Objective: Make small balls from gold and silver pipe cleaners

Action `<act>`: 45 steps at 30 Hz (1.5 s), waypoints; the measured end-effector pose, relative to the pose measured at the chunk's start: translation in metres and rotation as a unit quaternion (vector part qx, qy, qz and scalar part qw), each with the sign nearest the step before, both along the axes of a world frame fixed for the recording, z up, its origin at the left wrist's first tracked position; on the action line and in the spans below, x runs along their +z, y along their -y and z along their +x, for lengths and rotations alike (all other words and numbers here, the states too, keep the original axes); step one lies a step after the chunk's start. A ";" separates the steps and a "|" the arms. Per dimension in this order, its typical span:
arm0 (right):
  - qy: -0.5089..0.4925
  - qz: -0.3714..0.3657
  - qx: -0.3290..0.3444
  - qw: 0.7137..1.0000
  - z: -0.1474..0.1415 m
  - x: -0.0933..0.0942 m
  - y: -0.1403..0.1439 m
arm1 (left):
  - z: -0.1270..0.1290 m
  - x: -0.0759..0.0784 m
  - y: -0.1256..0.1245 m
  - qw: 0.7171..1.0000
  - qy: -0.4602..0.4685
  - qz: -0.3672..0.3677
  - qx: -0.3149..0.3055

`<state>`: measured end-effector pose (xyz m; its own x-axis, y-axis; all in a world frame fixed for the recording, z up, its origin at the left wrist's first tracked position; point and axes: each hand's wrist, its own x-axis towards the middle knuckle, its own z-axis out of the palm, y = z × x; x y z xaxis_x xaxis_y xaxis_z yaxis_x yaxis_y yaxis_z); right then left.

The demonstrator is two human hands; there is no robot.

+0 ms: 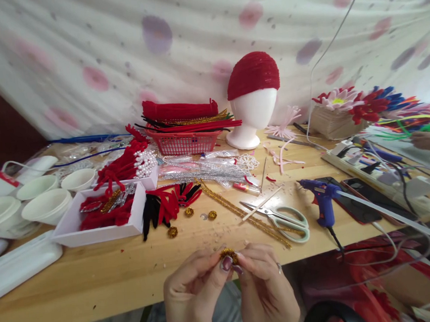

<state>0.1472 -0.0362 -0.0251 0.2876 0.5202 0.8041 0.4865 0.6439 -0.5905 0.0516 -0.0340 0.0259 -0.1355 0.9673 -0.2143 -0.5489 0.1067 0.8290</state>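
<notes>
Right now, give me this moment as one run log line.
Left hand: pinching gold coil | Right hand: pinching same coil | Table: three similar coils, scissors, blue glue gun

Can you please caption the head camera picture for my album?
Left hand and right hand pinch a glittery gold piece; scissors and glue gun rest on the table.
</notes>
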 end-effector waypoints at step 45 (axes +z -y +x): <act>-0.439 -0.342 0.374 0.742 0.001 0.028 0.003 | -0.056 -0.022 -0.011 0.627 -0.557 0.542 0.056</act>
<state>0.1482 -0.0391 0.0027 -0.0320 0.9983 -0.0482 -0.6210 -0.0576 -0.7817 -0.0043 -0.0229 0.0036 0.3022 0.4341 0.8486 0.4822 -0.8376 0.2567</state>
